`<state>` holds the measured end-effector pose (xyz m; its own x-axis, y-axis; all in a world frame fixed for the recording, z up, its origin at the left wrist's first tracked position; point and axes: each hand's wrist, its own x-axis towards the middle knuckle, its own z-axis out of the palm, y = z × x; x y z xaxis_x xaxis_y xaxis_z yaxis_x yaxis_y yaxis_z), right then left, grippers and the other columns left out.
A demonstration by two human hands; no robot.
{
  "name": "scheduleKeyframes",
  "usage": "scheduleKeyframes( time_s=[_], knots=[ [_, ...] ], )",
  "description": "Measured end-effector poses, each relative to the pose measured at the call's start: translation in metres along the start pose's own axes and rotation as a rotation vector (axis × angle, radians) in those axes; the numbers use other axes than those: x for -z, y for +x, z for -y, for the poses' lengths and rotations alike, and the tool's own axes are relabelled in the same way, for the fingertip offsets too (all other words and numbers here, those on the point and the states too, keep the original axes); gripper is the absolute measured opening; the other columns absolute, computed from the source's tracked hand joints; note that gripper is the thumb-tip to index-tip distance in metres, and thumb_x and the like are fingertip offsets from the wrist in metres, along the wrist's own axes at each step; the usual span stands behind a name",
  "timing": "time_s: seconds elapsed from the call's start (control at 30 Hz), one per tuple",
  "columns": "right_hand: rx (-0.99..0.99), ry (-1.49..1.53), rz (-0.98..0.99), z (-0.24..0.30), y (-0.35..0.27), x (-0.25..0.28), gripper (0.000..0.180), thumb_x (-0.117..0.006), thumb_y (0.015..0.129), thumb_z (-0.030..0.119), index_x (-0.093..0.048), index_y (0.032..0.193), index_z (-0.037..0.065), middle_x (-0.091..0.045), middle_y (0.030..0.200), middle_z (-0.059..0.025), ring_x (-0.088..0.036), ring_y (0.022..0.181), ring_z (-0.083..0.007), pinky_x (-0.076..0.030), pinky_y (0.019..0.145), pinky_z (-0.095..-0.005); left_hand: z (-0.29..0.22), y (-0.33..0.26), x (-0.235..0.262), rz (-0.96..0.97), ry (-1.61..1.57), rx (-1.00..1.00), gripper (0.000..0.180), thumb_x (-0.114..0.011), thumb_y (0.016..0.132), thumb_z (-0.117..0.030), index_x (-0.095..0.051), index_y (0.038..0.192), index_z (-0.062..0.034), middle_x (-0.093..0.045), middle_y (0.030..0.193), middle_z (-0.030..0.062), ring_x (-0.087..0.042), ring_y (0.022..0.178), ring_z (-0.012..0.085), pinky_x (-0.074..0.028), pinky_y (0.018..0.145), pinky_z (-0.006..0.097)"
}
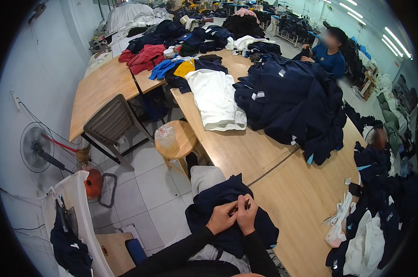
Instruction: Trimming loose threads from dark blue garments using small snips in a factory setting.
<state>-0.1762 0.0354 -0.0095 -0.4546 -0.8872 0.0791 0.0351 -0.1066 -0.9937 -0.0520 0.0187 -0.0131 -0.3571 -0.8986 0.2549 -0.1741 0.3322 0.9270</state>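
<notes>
A navy garment (206, 207) lies over my lap and hangs beside the table edge. Above it my left hand (222, 218) and my right hand (246, 215) meet, fingers bent and closed against each other. Something small and dark shows between the fingertips, too small to name. Both hands are closed on it or on a bit of the cloth; which one I cannot tell. The palms and most of the fingertips are hidden.
On the wooden table (227, 147) are a big navy garment pile (292, 101) and a folded white garment (216, 99). A stool (176, 143), chair (112, 120) and fan (36, 147) stand left. Another person (329, 55) is beyond the pile; more clothes (366, 244) lie right.
</notes>
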Motion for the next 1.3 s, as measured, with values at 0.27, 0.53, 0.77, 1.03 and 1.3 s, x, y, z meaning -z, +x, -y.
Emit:
scheduleKeyframes(
  time_s=[0.27, 0.53, 0.77, 1.03, 1.3],
  knots=[
    [0.310, -0.364, 0.054, 0.021, -0.004, -0.013, 0.038, -0.069, 0.104, 0.011, -0.050, 0.074, -0.002, -0.046, 0.071, -0.0078, -0.045, 0.061, -0.0144, -0.034, 0.056, -0.0341, 0.015, -0.006, 0.003, 0.017, -0.003, -0.033, 0.039, -0.074, 0.088, -0.001, -0.073, 0.127, 0.0001, -0.074, 0.092, 0.0205, -0.074, 0.076, 0.0326, -0.057, 0.067, 0.037],
    [0.183, -0.255, -0.089, 0.003, -0.004, -0.012, 0.045, -0.068, 0.106, 0.013, -0.043, 0.071, -0.002, -0.034, 0.065, -0.0061, -0.035, 0.058, -0.0114, -0.025, 0.054, -0.0356, 0.006, -0.003, 0.004, 0.049, 0.018, -0.067, 0.040, -0.075, 0.087, -0.001, -0.073, 0.127, 0.0001, -0.075, 0.098, 0.0225, -0.077, 0.086, 0.0368, -0.060, 0.074, 0.039],
    [0.087, -0.129, -0.048, -0.002, 0.000, -0.007, 0.047, -0.068, 0.107, 0.018, -0.043, 0.071, 0.000, -0.035, 0.060, -0.0020, -0.033, 0.057, -0.0084, -0.025, 0.053, -0.0348, 0.009, -0.001, 0.005, 0.108, 0.039, -0.057, 0.039, -0.075, 0.085, 0.000, -0.073, 0.123, 0.0010, -0.073, 0.092, 0.0213, -0.073, 0.079, 0.0371, -0.058, 0.071, 0.040],
    [0.106, -0.175, -0.034, -0.009, 0.007, -0.002, 0.048, -0.067, 0.106, 0.017, -0.042, 0.069, 0.000, -0.035, 0.059, -0.0052, -0.034, 0.055, -0.0110, -0.025, 0.052, -0.0366, 0.012, 0.001, -0.001, 0.118, 0.110, -0.084, 0.035, -0.075, 0.085, -0.002, -0.072, 0.119, 0.0014, -0.072, 0.089, 0.0213, -0.072, 0.077, 0.0371, -0.057, 0.069, 0.041],
    [0.177, -0.183, -0.041, -0.014, 0.012, 0.005, 0.047, -0.065, 0.105, 0.013, -0.038, 0.068, 0.003, -0.032, 0.059, -0.0006, -0.031, 0.055, -0.0071, -0.022, 0.051, -0.0354, 0.007, 0.004, -0.007, 0.155, 0.157, -0.043, 0.027, -0.077, 0.083, -0.003, -0.072, 0.109, 0.0031, -0.073, 0.090, 0.0213, -0.073, 0.075, 0.0354, -0.057, 0.066, 0.039]
  ],
)
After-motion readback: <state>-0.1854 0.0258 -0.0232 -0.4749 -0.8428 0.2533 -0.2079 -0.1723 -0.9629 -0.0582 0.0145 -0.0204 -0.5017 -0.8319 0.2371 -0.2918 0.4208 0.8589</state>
